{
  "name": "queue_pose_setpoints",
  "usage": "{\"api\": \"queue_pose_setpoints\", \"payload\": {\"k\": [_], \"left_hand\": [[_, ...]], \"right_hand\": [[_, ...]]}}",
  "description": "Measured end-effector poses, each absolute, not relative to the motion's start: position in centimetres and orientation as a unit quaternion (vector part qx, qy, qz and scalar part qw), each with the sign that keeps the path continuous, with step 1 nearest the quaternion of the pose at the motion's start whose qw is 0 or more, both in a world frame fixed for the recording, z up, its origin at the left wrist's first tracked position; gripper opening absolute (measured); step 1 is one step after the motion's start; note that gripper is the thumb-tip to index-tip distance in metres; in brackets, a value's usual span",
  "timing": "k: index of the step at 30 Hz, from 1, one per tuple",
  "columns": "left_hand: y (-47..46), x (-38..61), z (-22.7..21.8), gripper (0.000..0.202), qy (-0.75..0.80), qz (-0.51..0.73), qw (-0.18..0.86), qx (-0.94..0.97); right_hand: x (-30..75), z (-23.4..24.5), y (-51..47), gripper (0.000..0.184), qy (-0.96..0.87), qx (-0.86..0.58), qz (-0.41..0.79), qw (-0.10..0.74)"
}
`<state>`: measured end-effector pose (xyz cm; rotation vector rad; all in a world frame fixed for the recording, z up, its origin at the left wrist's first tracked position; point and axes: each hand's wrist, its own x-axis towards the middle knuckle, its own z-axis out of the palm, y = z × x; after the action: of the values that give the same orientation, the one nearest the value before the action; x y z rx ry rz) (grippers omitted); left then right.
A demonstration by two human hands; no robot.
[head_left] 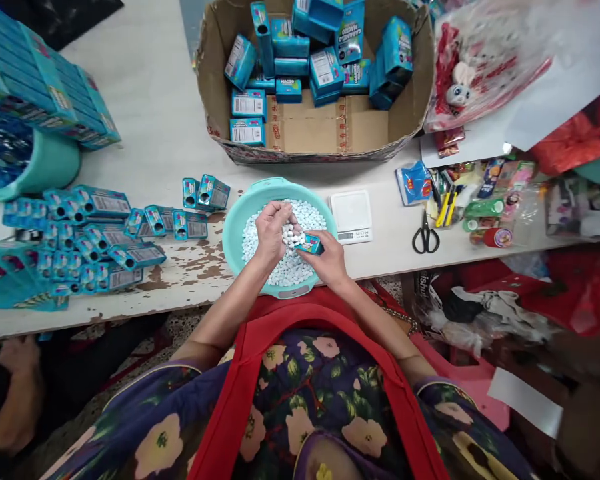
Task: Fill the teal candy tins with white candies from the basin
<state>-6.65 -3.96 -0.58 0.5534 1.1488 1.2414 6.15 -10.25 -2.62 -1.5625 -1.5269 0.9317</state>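
Note:
A teal bowl [240,215] full of small white candies [310,217] sits at the table's front edge. My left hand [273,230] is over the bowl, fingers curled round a clutch of white candies. My right hand [327,260] grips a small teal box [309,244] held on its side, its end against the candies in my left hand. Both hands meet above the middle of the bowl.
A cardboard carton [330,127] with several teal boxes stands behind the bowl. Many more teal boxes [95,233] lie at the left. A small white scale [351,215], black scissors [425,237] and assorted clutter [485,200] lie to the right. A teal tub [45,167] stands far left.

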Motion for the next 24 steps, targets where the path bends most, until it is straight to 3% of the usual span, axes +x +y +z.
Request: {"api": "queue_pose_setpoints", "payload": {"k": [14,24], "left_hand": [[-3.9,-7.5,-0.2,0.030,0.427,0.496,0.690,0.309],[-4.2,-7.4,-0.6,0.032,0.456,0.520,0.652,0.309]], "right_hand": [[3.4,-2.6,-12.4,0.036,-0.496,-0.656,0.355,0.445],[3.2,-1.6,-12.2,0.032,-0.557,-0.669,0.296,0.394]]}}
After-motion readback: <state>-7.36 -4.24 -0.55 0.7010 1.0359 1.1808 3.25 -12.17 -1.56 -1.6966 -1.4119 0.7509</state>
